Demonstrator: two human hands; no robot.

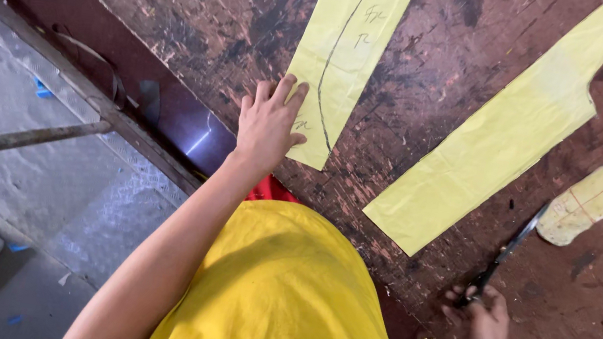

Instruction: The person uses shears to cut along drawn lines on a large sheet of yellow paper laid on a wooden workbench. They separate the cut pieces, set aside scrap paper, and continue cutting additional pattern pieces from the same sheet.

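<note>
On the worn dark-brown wooden tabletop [206, 9], the left hand [267, 122] lies flat, fingers spread, pressing the near end of a narrow yellow paper pattern strip [345, 47], while the right hand [483, 319], at the tabletop's near edge, is closed around the handles of metal scissors [508, 247].

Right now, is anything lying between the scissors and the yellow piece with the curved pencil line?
Yes. The second yellow strip lies diagonally between the scissors in the right hand and the marked yellow piece under the left hand.

Head view, steeply down over worktable [206, 9]
</note>
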